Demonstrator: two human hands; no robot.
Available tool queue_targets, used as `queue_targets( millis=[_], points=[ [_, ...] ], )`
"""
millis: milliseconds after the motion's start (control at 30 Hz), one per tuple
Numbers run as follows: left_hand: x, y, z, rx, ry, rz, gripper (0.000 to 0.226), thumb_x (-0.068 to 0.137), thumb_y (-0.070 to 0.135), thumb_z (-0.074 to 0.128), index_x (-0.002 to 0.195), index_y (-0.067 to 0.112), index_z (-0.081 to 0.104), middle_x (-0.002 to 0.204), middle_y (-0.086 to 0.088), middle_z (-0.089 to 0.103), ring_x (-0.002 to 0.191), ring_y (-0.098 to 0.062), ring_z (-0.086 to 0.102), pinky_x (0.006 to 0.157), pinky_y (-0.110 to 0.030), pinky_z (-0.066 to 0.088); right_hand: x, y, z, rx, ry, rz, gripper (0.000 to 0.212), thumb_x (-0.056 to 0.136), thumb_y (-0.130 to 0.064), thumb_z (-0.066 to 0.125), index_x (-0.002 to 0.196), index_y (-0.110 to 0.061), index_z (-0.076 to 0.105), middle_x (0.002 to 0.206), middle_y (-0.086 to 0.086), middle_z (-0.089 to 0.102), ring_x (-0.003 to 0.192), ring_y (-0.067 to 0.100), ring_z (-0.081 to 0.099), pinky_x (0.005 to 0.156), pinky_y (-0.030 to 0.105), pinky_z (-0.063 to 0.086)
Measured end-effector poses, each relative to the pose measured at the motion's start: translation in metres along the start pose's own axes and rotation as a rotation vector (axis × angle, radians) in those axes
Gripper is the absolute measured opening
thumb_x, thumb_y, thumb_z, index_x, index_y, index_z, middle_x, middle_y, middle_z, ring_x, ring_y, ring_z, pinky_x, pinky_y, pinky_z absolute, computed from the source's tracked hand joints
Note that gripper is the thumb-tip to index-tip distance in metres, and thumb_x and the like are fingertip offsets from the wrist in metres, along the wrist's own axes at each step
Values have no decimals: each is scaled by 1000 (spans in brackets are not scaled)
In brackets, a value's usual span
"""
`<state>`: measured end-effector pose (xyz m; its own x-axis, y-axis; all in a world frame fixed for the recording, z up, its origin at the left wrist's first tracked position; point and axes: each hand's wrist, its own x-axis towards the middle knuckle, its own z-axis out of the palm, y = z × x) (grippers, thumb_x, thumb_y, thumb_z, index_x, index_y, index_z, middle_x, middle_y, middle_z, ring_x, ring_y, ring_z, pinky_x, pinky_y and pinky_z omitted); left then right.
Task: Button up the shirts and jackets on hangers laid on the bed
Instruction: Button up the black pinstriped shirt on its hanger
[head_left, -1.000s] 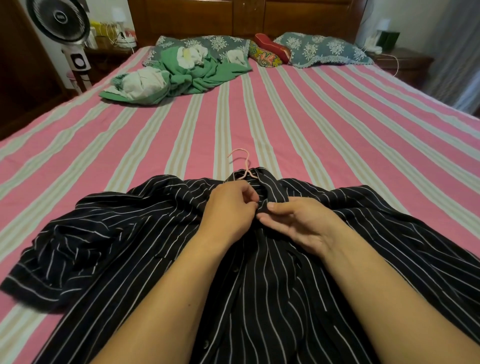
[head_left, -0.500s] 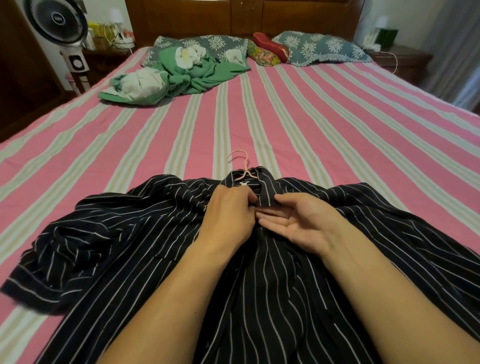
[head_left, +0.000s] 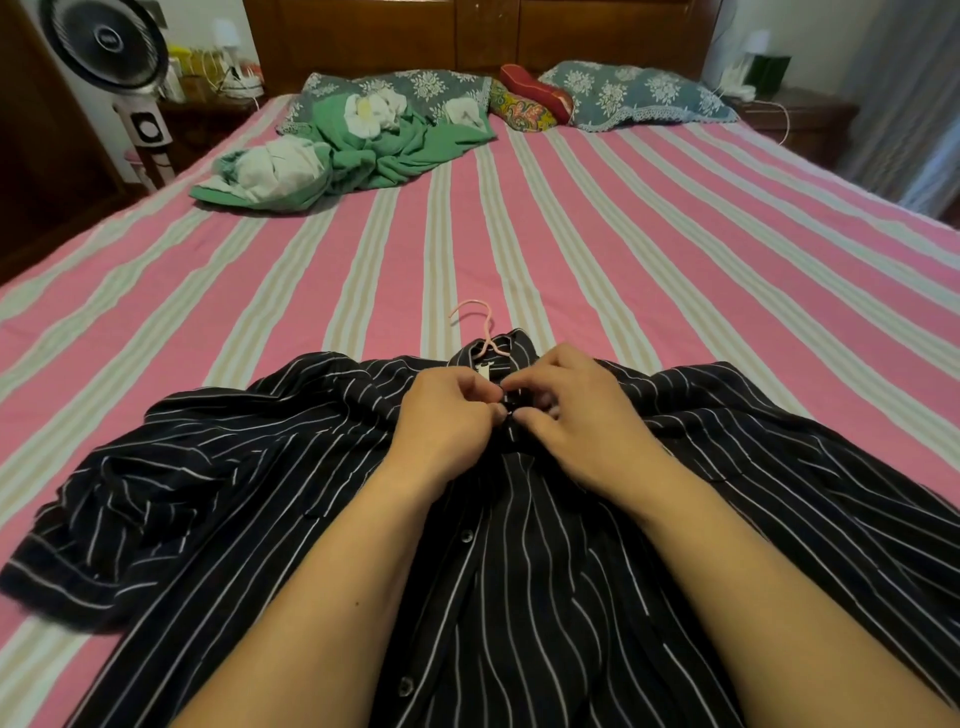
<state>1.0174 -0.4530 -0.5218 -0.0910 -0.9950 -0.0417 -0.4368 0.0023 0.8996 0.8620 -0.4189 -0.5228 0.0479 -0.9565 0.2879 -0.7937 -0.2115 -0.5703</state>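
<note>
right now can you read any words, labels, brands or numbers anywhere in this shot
No text can be read.
Fan hub badge: too small and blurred.
White neck tag inside the collar of the striped shirt, above the hands: no print can be made out.
Green box on the nightstand: no lettering can be made out.

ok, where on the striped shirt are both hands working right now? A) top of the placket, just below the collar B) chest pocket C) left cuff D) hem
A: the left hand and right hand pinch the striped shirt just under the collar, near the pink hanger hook.
</note>
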Motion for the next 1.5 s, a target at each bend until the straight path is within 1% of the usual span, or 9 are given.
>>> queue_targets(
  millis=[200,333,567,733,900,1067,1200,1367,1500],
  points=[
    [0,1,-2,-4,-47,48,14,85,4,73,82,16,67,73,-4,68,64,-10,59,64,-23,50,8,10,3,36,48,102,17,89,-19,71,102,-29,77,91,-18,68,84,-2,59,87,20,47],
    [2,2,-3,-49,-11,35,11,86,4,72,87,13,65,73,-2,64,63,-10,57,56,-16,46,5,6,4,102,77,102,21,86,-18,71,93,-36,65,82,-15,68,79,1,62,79,26,50],
    [3,-1,-3,-60,-13,10,14,83,2,72,87,13,64,73,-1,61,58,-9,53,51,-13,43,4,6,6,41,24,58,11,85,-32,77,95,-31,75,84,-17,71,85,-1,64,87,32,53],
    [4,1,-4,-42,37,56,10,77,9,72,82,18,69,66,4,63,54,-6,52,53,-17,44,5,-3,8,-52,107,22,15,86,-28,74,86,-28,59,77,-14,61,77,5,57,74,30,49],
    [4,1,0,-17,73,100,11,73,12,71,76,22,69,66,1,69,61,-14,62,65,-31,52,4,-5,15,19,90,168,7,83,-29,74,80,-31,67,79,-12,69,79,5,61,79,28,49],
    [3,-2,0,28,14,124,16,75,9,70,75,25,69,66,3,69,59,-8,60,60,-26,46,6,-3,16,56,38,285,15,81,-26,80,75,-29,66,76,-10,68,76,7,63,76,29,49],
    [5,-4,1,30,-32,122,18,77,7,67,79,25,68,63,5,66,50,-4,52,55,-21,41,5,1,14,264,-66,380,16,80,-14,82,75,-22,69,70,-5,67,61,9,58,71,32,52],
    [10,-10,-3,-22,-104,147,12,84,13,77,83,22,68,78,-5,72,65,-9,62,69,-26,51,3,4,5,558,-155,428,10,89,-5,73,85,-13,68,75,5,65,71,15,63,71,30,56],
    [14,-11,-4,143,-54,258,13,92,19,66,97,30,71,94,13,72,92,-7,66,87,-32,50,3,0,9,669,68,553,14,100,-4,55,96,-13,65,83,9,68,70,16,67,68,32,60]
  ],
)
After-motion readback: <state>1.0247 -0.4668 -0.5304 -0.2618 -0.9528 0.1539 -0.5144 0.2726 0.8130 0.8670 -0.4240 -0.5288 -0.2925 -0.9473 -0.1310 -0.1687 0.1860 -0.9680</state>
